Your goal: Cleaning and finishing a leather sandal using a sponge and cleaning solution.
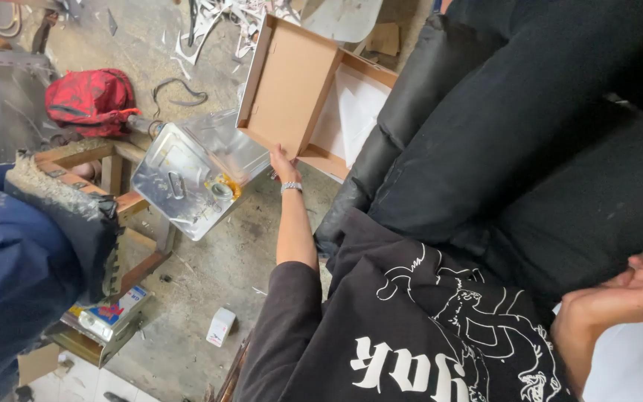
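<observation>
Near the upper middle of the head view, the left hand (284, 165) is closed on the lower edge of a flat brown cardboard box (289, 83), which is open and tilted, its lid side showing a white inner face. A metal wristwatch (292, 187) sits on that wrist, and the bare forearm leads down to a black printed shirt (411, 335). Just left of the box, a shiny metal canister (191, 175) with a handle and a yellow-ringed cap rests partly on a wooden frame (124, 205). At lower right, the right hand (630, 290) lies open, palm upward, holding nothing. Black trousers (530, 134) fill the upper right. On the concrete floor (210, 268) lie a small white carton (220, 327) and a red bag (91, 99). A blue sleeve (9, 275) of another person enters at the left.
</observation>
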